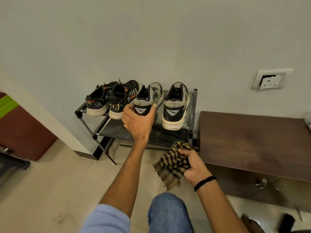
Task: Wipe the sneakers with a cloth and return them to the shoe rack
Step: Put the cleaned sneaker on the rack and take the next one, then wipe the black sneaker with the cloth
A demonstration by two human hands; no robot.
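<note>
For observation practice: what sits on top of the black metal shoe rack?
Two black-and-orange sneakers and two grey-and-black sneakers. The left hand grips one grey heel, hiding whether that sole touches the shelf.

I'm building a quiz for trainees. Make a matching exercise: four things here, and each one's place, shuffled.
1 checked cloth
2 left grey sneaker
3 right grey sneaker
4 black-and-orange pair

a left end of the rack
b heel gripped by left hand
c free-standing, right end of rack
d held in right hand

Pairs: 1-d, 2-b, 3-c, 4-a
</note>
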